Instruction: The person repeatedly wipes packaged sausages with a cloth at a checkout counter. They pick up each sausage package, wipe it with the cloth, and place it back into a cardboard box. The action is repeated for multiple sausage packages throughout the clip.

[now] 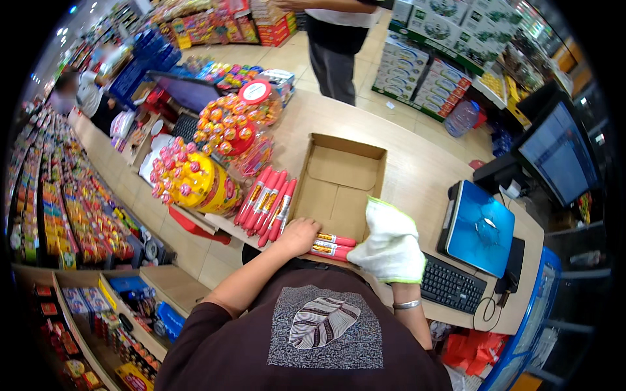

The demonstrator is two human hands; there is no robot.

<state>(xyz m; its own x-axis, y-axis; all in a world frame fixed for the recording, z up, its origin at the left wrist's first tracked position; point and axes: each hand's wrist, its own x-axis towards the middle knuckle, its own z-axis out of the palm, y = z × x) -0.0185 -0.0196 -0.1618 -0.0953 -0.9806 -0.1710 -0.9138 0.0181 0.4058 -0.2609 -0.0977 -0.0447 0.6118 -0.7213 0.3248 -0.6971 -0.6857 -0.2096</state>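
Note:
A shallow cardboard box [339, 166] lies open on the counter in front of me. Along its near side rest a few red plastic-wrapped sausages [336, 247] with yellow and white labels. My left hand [300, 236] is at the box's near left corner, fingers curled over the left ends of these sausages. A white cloth [390, 241] with a green edge is in my right hand, covering it, so the fingers are hidden; the cloth touches the sausages' right ends. Several more red sausages [264, 202] lie side by side on the counter, left of the box.
Lollipop tubs [225, 189] crowd the counter's left end. To the right are a black keyboard [453, 283], a blue-topped device [479, 228] and a monitor [557, 150]. Beyond the wooden counter [417, 153] stands a person [336, 52]. Snack shelves [65, 195] line the left.

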